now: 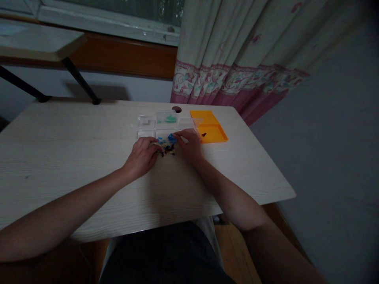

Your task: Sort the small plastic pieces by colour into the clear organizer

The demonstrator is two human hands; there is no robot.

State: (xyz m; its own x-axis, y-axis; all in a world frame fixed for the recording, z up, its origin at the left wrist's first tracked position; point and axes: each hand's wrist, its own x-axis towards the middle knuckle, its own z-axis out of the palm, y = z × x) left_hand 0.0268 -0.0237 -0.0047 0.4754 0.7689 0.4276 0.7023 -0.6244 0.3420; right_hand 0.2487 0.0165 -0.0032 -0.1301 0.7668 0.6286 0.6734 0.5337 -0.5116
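Note:
A small blue plastic block (pixel 171 137) is pinched at the fingertips of my right hand (pixel 190 144), which is closed on it. Beneath and beside it lies a loose pile of small toy-block pieces (pixel 168 149), black, yellowish and blue. My left hand (pixel 143 155) rests at the left edge of this pile, thumb and index finger apart, with its fingertips among the pieces. Just behind both hands stand clear plastic compartment boxes (pixel 146 121). Green pieces (pixel 171 118) lie in a back compartment. My right hand partly hides the boxes' right end.
An orange tray (pixel 211 136) with a small dark piece (pixel 204 135) in it stands right of the boxes. The pale table (pixel 89 157) has a round cable hole (pixel 177 109) at the back. A raised shelf (pixel 38 41) stands at the left, and a curtain (pixel 219 51) hangs behind.

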